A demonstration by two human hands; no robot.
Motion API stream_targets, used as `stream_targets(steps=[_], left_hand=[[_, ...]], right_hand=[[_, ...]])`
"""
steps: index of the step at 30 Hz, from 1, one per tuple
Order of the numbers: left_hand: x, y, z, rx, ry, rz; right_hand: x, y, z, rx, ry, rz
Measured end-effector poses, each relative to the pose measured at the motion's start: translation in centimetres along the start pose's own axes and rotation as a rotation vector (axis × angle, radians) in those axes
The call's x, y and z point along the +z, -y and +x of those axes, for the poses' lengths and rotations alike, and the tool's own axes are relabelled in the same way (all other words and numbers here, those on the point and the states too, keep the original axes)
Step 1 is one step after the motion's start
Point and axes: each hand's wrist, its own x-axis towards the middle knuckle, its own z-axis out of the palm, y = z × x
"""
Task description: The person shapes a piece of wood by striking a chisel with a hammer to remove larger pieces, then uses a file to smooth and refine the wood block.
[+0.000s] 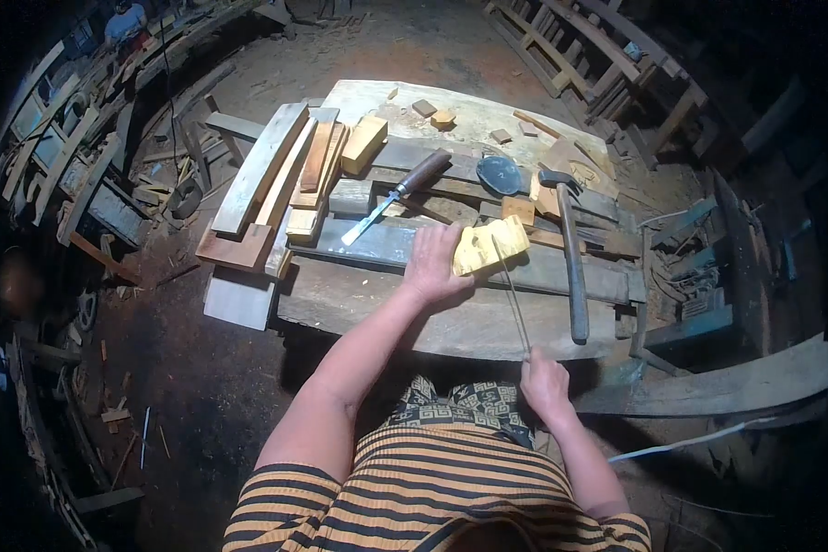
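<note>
The wood block [477, 250] is bright yellow; the chisel handle [427, 171] dark brown; the shirt [469, 474] orange-tan with black stripes; the legwear [483, 397] black-and-cream, key-patterned.

The yellow block [472, 255] looks like matt wood with a rough, chipped face, and the thin tool [516, 308] over it appears to be slim metal. The chisel [397, 196] pairs a bright, glossy metal blade with a smooth, dark wooden handle, while the hammer [572, 258] has a dark metal head on a worn wooden shaft. The bench planks [414, 313] are dull, weathered wood, the stacked boards [265, 175] matt sawn timber, and the striped shirt [469, 460] soft-looking matt cloth.
</note>
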Motion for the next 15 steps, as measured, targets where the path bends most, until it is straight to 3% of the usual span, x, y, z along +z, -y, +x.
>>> stream_targets(steps=[10, 13, 15], left_hand=[[0.1, 0.0, -0.1, 0.024, -0.011, 0.023], [-0.2, -0.3, 0.0, -0.012, 0.005, 0.008], [-0.1, -0.2, 0.0, 0.001, -0.004, 0.009]], right_hand=[[-1.2, 4.0, 10.4, -0.089, -0.092, 0.053], [-0.4, 2.1, 6.9, -0.096, -0.135, 0.033], [-0.4, 1.0, 3.0, -0.052, -0.050, 0.052]])
